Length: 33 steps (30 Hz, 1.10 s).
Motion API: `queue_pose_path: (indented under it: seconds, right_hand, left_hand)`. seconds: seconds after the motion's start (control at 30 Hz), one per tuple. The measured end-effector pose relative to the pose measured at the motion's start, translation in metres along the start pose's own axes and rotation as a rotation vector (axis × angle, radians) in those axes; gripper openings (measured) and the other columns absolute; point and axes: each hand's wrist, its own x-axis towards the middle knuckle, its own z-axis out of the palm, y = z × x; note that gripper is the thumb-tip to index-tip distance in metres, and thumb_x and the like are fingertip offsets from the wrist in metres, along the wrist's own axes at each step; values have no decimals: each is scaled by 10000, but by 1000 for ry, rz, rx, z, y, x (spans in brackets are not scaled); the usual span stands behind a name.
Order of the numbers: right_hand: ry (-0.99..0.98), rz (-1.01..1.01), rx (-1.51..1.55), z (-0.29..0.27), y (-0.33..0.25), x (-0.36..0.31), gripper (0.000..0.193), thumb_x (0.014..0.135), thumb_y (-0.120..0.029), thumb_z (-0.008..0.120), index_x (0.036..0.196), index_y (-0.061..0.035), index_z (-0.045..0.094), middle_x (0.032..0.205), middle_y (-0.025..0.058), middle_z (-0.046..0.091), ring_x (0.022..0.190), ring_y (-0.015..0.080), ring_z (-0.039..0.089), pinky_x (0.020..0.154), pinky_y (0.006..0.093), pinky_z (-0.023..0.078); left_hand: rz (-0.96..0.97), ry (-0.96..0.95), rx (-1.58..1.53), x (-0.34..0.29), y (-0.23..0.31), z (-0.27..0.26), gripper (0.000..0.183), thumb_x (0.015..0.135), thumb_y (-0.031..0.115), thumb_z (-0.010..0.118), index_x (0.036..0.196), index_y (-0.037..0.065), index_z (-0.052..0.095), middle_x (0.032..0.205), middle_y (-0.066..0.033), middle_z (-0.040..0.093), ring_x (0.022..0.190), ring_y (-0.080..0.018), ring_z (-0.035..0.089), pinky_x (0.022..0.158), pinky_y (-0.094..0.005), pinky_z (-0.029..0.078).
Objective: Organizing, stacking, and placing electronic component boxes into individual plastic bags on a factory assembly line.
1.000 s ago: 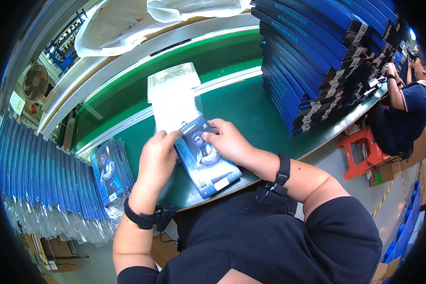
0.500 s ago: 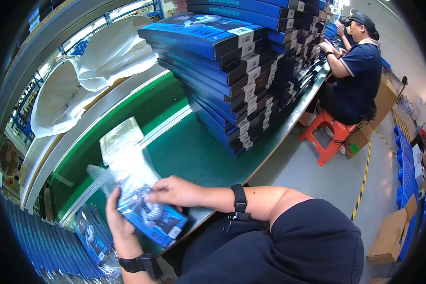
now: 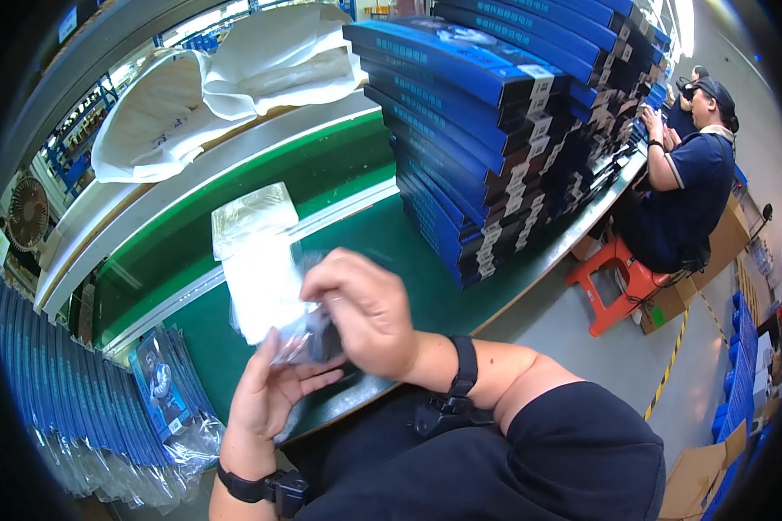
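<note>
Between my two hands is a clear plastic bag [image 3: 302, 346], smeared by motion, with something dark in or behind it; the blue box seen earlier cannot be made out. My left hand [image 3: 269, 391] is under it, palm up, with the thumb on the near side and the fingers beneath. Above it, my right hand [image 3: 365, 308] is curled, thumb and fingers pinched on the plastic. Just beyond my hands a stack of white, shiny flat bags [image 3: 256, 282] lies on the green table [image 3: 356, 260], overlapping another clear-wrapped pile [image 3: 256, 213].
A tall stack of blue boxes [image 3: 460, 130] stands at the back right. Bagged blue boxes [image 3: 69, 382] line up at the left, with one picture-fronted box [image 3: 158, 386] leaning there. White sacks [image 3: 156, 122] lie beyond the green conveyor. A co-worker [image 3: 695, 191] sits on an orange stool [image 3: 613, 278].
My right hand has risen and curled, and my left hand has moved slightly right. The blue box's printed face has gone from sight between them. The whole view has shifted a little.
</note>
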Motion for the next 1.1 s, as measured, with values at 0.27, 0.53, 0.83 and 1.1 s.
queue_pose_path:
  seconds: [0.27, 0.53, 0.83, 1.1]
  right_hand:
    - [-804, -168, 140, 30, -22, -1, 516, 813, -154, 597, 1268, 21, 426, 1089, 188, 529, 1010, 342, 526, 811, 399, 447]
    - [-134, -440, -322, -66, -100, 96, 463, 813, -197, 621, 1196, 40, 514, 1124, 130, 585, 903, 212, 599, 768, 321, 475]
    - [-679, -162, -1228, -113, -128, 150, 427, 900, -329, 528, 1222, -49, 548, 1211, 88, 536, 1095, 118, 515, 893, 229, 409]
    - [-509, 198, -1068, -89, -130, 163, 478, 880, -338, 564, 1206, 8, 513, 974, 125, 631, 802, 156, 619, 748, 246, 494]
  left_hand:
    - [420, 156, -67, -34, -28, -63, 334, 899, 231, 483, 1174, 43, 511, 1019, -87, 597, 940, -193, 585, 854, -358, 475]
    - [497, 1215, 1859, -96, 11, -90, 440, 810, 154, 592, 1216, 4, 513, 1264, -176, 482, 1168, -356, 449, 1025, -416, 310]
    - [713, 681, 1858, -45, 7, -56, 368, 685, 91, 702, 1037, 31, 609, 1238, -150, 516, 1209, -336, 434, 1000, -432, 338]
    - [677, 233, 1888, 2, -23, -86, 257, 710, -4, 560, 936, 55, 665, 899, -67, 599, 890, -244, 550, 796, -416, 424]
